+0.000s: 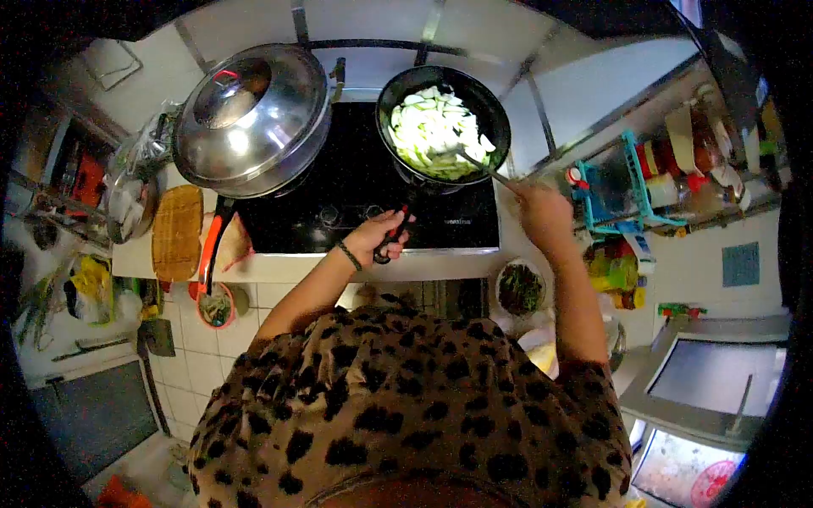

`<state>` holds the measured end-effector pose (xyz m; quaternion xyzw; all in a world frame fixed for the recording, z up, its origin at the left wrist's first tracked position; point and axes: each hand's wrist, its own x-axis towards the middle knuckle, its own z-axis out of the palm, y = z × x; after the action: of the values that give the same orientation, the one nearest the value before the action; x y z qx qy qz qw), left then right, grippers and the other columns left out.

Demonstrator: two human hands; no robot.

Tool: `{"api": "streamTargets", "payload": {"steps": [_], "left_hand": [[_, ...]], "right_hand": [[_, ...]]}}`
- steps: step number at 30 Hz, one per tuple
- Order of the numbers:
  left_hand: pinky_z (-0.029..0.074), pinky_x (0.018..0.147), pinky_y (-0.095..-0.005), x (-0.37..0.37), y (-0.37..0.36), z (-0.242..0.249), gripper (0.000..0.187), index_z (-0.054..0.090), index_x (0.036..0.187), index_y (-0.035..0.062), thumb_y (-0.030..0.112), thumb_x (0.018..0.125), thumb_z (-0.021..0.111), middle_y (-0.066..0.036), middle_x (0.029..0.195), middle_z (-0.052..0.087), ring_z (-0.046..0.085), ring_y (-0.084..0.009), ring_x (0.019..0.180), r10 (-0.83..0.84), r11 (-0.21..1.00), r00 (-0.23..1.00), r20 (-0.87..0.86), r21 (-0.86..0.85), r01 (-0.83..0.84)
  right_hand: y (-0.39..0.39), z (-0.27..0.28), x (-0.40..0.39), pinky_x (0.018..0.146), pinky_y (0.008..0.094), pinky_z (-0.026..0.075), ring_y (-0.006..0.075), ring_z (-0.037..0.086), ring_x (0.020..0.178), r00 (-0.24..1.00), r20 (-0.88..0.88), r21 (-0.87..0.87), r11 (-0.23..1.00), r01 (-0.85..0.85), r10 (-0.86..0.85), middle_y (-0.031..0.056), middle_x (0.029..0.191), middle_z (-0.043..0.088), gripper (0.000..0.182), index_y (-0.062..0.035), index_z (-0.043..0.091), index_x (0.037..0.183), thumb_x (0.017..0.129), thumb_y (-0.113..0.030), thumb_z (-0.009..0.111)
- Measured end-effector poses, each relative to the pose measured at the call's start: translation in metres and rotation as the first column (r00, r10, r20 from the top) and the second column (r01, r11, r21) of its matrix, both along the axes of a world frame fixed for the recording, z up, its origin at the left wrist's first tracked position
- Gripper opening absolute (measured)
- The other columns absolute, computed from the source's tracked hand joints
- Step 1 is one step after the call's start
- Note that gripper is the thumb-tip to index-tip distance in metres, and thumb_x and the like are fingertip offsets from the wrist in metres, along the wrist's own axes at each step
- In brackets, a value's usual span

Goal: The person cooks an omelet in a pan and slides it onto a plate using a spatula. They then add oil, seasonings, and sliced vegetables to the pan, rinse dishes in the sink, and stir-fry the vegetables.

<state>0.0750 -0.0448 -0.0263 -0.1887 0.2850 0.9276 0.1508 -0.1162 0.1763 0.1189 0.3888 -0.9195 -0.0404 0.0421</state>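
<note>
A black wok sits on the right side of the black stove, filled with pale green sliced vegetables. My left hand is wrapped round the wok's black and red handle, which points toward me. To the right of the wok, my right hand is closed on the handle of a spatula. Its far end reaches into the vegetables and is partly hidden among them.
A large lidded steel pot with an orange and black handle stands on the left burner. Left of it is a wooden cutting board. A turquoise rack with bottles stands at right. A bowl of dark greens lies near my right forearm.
</note>
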Motion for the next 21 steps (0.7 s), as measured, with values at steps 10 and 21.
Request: {"api": "streamTargets", "payload": {"steps": [10,21], "left_hand": [[0.035,0.045,-0.0267,-0.001,0.0,0.0,0.031,0.044,0.115,0.0075,0.031,0.095,0.044,-0.005,0.07,0.048,0.037,-0.0108,0.046,-0.002,0.997,1.0,-0.028,-0.078,0.0],[0.031,0.044,-0.0244,0.002,0.002,0.009,0.03,0.045,0.111,0.0082,0.033,0.095,0.044,-0.005,0.069,0.047,0.035,-0.0104,0.048,-0.005,0.999,1.0,-0.014,-0.036,0.004]], "right_hand": [[0.024,0.09,-0.01,0.064,0.0435,0.048,0.0324,0.06,0.075,0.985,-0.171,0.195,0.981,0.018,0.016,0.0136,0.077,0.062,0.017,-0.0164,0.068,0.091,0.081,-0.021,0.054],[-0.015,0.119,-0.015,0.071,0.0458,0.049,0.0325,0.062,0.079,0.975,0.113,0.165,0.964,-0.209,0.192,0.013,0.083,0.065,0.015,-0.014,0.067,0.081,0.078,-0.019,0.054]]}}
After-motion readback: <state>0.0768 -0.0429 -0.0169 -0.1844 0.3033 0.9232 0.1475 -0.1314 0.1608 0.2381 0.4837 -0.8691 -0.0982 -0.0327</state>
